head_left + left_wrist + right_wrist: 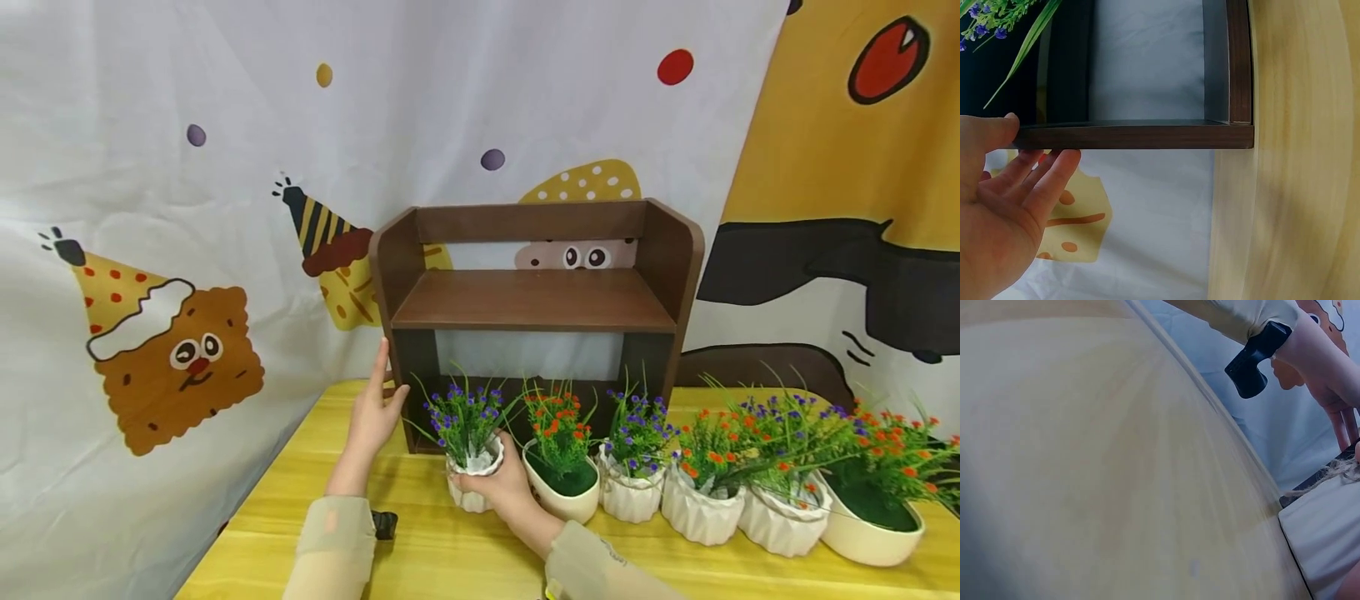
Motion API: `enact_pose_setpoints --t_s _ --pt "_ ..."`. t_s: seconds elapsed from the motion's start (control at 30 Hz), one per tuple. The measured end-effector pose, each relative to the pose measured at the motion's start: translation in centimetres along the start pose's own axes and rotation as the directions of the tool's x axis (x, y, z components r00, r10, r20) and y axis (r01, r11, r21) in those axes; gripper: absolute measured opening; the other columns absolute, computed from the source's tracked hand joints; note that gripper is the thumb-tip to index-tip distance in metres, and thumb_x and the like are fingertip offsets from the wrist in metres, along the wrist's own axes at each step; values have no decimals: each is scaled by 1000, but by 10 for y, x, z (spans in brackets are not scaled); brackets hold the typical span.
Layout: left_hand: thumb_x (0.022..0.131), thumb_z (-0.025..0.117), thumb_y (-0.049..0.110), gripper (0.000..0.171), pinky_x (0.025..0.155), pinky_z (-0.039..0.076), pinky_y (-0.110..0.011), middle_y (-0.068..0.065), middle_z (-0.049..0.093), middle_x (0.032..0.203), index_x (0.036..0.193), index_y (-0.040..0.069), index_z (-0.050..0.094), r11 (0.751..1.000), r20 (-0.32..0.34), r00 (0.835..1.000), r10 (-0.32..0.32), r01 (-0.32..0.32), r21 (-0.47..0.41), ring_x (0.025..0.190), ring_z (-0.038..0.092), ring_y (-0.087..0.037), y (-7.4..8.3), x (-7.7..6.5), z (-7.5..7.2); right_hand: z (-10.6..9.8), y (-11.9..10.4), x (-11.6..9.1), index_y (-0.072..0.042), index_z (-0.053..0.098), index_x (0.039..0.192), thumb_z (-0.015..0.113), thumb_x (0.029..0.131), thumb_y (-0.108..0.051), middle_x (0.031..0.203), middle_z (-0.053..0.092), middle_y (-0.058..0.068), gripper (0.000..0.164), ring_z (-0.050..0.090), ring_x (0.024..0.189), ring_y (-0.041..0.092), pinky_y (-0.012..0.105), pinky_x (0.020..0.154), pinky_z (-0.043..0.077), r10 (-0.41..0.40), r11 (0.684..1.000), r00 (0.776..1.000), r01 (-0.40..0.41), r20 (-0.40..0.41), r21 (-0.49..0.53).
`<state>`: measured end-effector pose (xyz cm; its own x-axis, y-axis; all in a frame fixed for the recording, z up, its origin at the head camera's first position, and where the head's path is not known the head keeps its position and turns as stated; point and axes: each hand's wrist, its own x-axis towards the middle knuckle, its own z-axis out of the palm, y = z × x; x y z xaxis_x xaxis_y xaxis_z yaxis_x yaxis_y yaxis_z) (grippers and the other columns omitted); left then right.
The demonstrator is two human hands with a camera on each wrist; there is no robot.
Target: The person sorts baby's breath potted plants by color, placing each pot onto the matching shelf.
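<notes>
A dark brown two-tier shelf (532, 304) stands at the back of the table. At its left side panel, my left hand (371, 417) holds the front edge, with the thumb on one face and the fingers on the other, as the left wrist view shows. My right hand (512, 492) grips a white fluted pot (471, 500) with purple flowers and long green blades, in front of the shelf's lower left. In the right wrist view, twine (1335, 470) runs round the white pot (1325, 531), and only bits of the gripping hand show at the right edge.
Right of the held pot stands a row: an oval cream pot (573, 500) with orange-red flowers, several white fluted pots (701, 512), and another oval pot (873, 537) at the far right. A printed curtain (225, 208) hangs behind the wood-grain table (277, 533).
</notes>
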<state>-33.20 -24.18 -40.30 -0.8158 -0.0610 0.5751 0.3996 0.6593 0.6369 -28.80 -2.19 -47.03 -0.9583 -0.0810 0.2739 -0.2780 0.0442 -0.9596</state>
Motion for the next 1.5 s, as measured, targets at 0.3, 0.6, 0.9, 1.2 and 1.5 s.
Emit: enact_pose_setpoints --t_s 0.3,0.6,0.9,1.2,1.5 --pt "97 60 10 84 85 52 -53 -28 54 130 156 40 8 1000 9 1000 2 -2 3 103 62 -41 1 -2 4 -4 19 4 1 39 140 87 60 -4 128 54 20 94 54 114 33 40 96 45 8 999 1000 -7 29 -34" --pt "96 60 10 85 85 52 -53 -28 55 128 156 40 8 1000 -12 1000 -3 3 9 101 63 -41 0 0 1 -3 1 3 2 46 132 86 59 2 120 60 18 83 57 108 30 37 95 46 -40 999 998 41 44 -25" --pt "96 60 8 85 86 53 -52 -30 54 128 156 37 8 1000 -3 1000 17 -17 0 102 63 -42 2 2 1 -7 -31 -3 4 47 129 84 60 5 118 59 20 78 57 107 33 41 96 46 -35 999 997 35 64 6" --pt "95 61 5 87 84 53 -53 -32 55 124 156 37 9 1000 -10 1000 17 -17 -2 101 63 -44 1 -2 0 -5 -26 5 -2 51 126 88 58 -4 116 61 14 77 58 104 26 37 94 46 -79 997 993 77 88 30" --pt "94 60 0 90 84 53 -53 -32 54 125 156 39 8 1000 -18 1000 18 -18 -14 100 63 -44 0 -1 2 -4 -47 3 -1 48 128 86 61 -1 116 60 15 77 60 102 24 30 89 50 -87 992 986 74 139 98"
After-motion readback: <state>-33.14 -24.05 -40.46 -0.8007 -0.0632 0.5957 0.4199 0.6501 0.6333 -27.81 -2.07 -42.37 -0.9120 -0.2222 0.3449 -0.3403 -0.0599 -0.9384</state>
